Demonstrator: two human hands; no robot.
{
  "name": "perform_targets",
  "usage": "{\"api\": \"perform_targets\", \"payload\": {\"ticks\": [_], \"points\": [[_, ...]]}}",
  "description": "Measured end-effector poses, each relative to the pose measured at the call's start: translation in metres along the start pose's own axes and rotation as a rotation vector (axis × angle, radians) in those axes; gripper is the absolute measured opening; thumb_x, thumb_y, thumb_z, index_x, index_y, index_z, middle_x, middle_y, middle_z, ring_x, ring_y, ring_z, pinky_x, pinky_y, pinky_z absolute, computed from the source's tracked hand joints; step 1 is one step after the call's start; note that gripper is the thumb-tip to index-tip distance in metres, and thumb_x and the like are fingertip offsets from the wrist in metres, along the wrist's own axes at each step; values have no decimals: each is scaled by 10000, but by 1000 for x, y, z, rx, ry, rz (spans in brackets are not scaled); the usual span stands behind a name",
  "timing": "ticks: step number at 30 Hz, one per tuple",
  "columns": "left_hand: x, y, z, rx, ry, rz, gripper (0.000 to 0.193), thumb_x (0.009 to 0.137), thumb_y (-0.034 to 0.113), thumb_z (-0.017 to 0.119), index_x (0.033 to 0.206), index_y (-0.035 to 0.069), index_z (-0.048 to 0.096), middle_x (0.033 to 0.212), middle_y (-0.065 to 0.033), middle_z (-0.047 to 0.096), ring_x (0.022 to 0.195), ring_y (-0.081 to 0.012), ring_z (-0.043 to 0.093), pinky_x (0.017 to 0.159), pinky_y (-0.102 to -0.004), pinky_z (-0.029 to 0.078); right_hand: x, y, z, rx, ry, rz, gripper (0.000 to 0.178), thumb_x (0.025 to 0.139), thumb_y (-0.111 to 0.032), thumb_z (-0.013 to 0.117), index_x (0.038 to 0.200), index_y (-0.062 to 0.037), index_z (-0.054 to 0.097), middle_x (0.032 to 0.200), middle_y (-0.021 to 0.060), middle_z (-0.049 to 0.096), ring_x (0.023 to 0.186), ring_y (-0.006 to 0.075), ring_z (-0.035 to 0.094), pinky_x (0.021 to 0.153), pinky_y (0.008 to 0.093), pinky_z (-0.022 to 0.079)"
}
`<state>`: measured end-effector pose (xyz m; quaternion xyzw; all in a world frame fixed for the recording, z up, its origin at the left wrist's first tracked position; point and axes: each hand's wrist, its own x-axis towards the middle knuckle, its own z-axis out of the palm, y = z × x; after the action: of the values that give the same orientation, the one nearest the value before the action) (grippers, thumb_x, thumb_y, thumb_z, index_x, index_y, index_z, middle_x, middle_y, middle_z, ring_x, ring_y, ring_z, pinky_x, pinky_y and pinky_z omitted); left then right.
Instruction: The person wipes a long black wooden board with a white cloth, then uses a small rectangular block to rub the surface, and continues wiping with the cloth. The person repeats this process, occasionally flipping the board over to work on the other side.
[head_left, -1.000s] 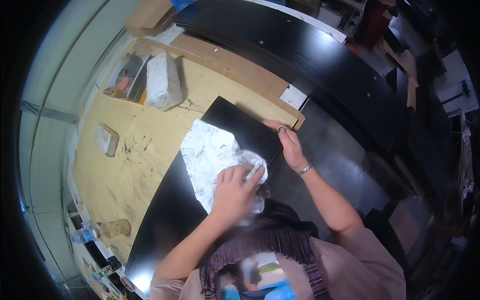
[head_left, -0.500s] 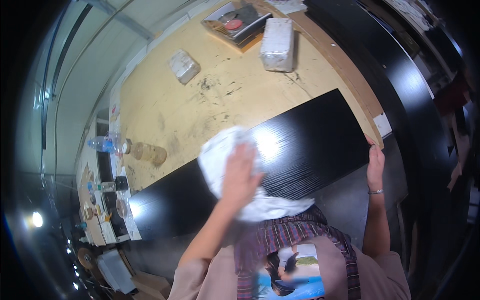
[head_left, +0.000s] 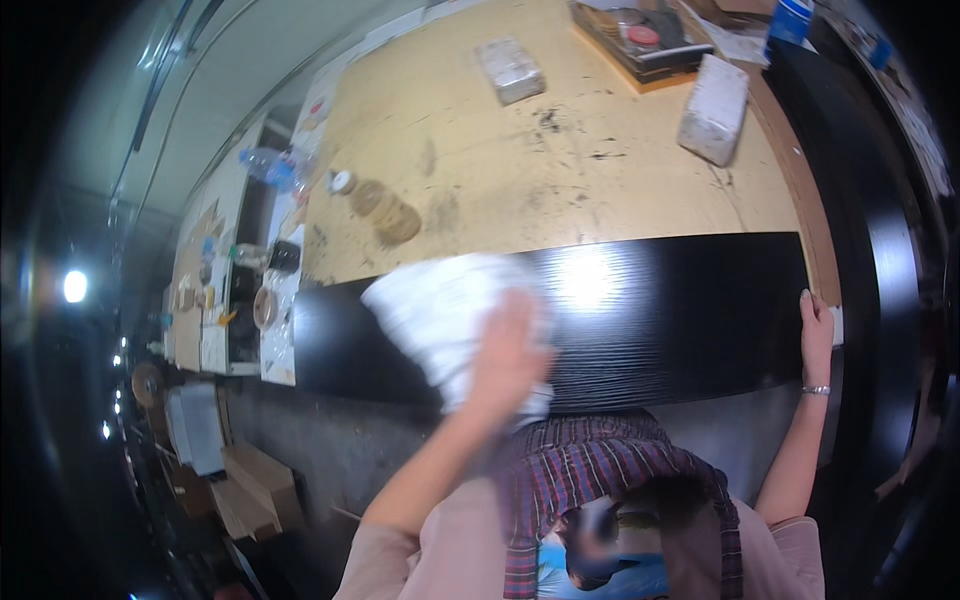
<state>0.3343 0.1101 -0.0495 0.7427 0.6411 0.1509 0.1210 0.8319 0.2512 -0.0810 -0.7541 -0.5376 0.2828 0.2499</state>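
1. Yellowish surface [head_left: 480, 180], smudged dark, fills the middle of the view; a tray [head_left: 668, 74], two pale blocks [head_left: 713, 112] and a bottle [head_left: 388, 212] rest apart from the cloth. These appear farther right than half a second ago, as the view has swung.
2. Black board [head_left: 690, 325] lies along the surface's near side, its right part uncovered and glossy. It runs nearly level now rather than slanting; the turned view seems to explain that.
3. White cloth [head_left: 430, 310] lies on the board, left of its middle, farther from the right end than a second ago, so contact has apparently shifted leftward.
4. Left hand [head_left: 510, 350], blurred, lies flat over the cloth, thumb apart; earlier it pinched a bunched fold.
5. Right hand [head_left: 817, 325] remains at the board's right end; I cannot tell whether it grips.
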Motion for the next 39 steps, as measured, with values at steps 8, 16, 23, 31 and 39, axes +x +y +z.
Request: {"api": "perform_targets", "payload": {"ticks": [8,16,23,31,39], "points": [[-55,-24,-25,-111,13,69,672,928,286,640,1514,41,419,1589,-207,370,1491,-381,314,1223,-512,234,-11,-38,21,-387,243,-12,653,1041,-530,443,1141,86,634,1039,365,665,1041,509,626,896,538,487],[-164,-90,-72,251,-12,-378,723,915,152,620,1545,-34,318,1565,-324,325,1495,-478,256,1216,-566,199,-11,-33,22,-447,242,-78,583,1061,-473,433,1073,70,645,953,352,672,938,525,634,810,580,492],[-14,47,-22,-7,-389,330,806,862,263,737,1529,-1,368,1569,-285,342,1485,-456,299,1178,-561,303,-16,-47,28,-406,299,22,590,1044,-484,438,965,45,687,900,306,695,881,491,668,784,566,502],[189,197,95,-139,-147,788,574,976,311,601,1459,28,472,1555,-194,424,1467,-367,355,1182,-486,307,-22,-54,23,-245,311,25,569,1065,-455,392,975,7,712,881,299,695,879,501,663,802,587,502],[151,206,86,-69,-260,844,648,940,317,648,1482,24,446,1572,-196,403,1473,-364,358,1183,-530,312,-25,-57,22,-218,283,23,576,1060,-464,410,920,26,679,816,304,683,826,496,665,772,579,506]]}}
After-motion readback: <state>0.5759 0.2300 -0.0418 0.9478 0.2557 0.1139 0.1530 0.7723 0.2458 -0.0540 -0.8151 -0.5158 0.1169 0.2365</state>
